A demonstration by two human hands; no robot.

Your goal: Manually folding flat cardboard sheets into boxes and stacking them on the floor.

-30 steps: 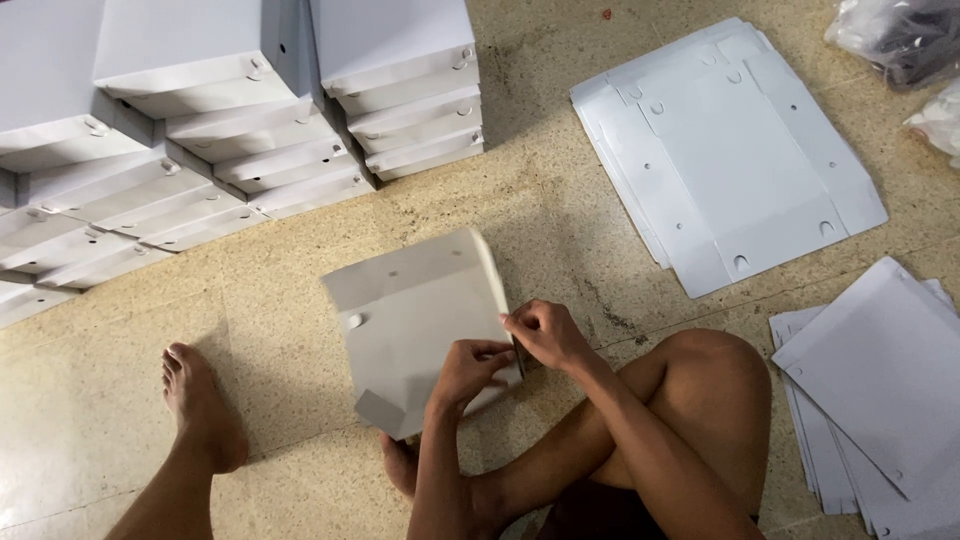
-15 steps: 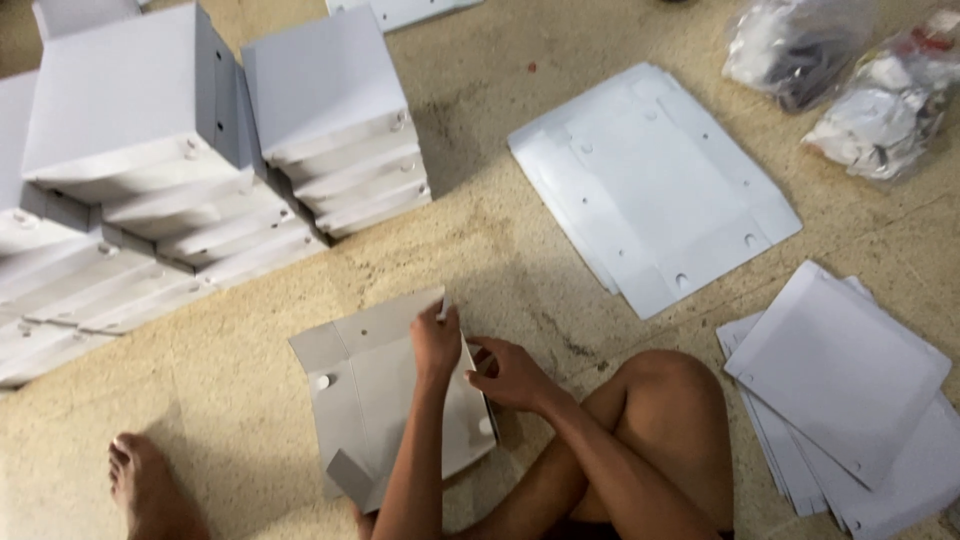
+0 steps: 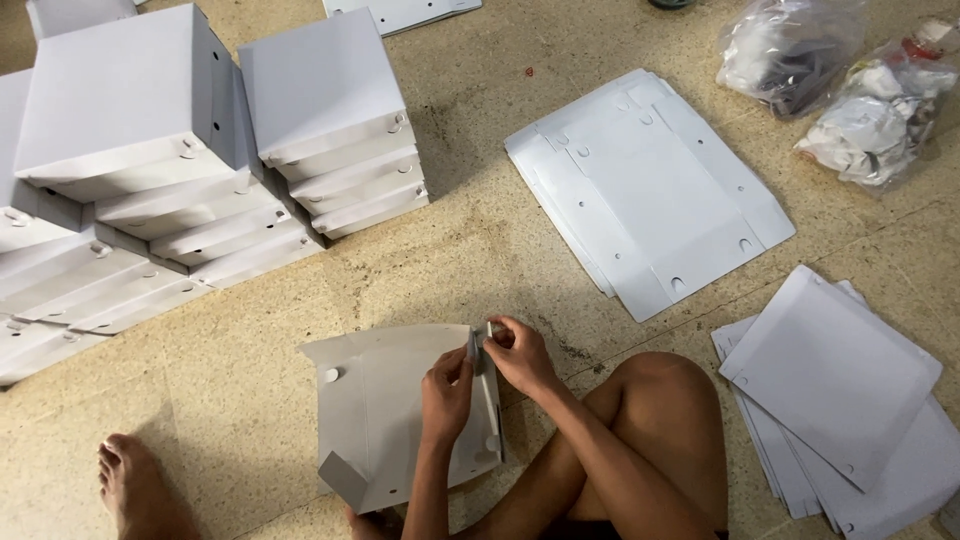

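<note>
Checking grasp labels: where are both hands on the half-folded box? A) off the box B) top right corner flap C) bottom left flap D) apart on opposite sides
B: the left hand and right hand pinch the top right corner flap of the half-folded box.

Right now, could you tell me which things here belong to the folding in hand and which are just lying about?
In hand:
- half-folded grey card box
- left hand and right hand, pinching its upper corner

Lying about:
- stacks of finished boxes
- pile of flat sheets
- second flat pile
- plastic bags
</note>
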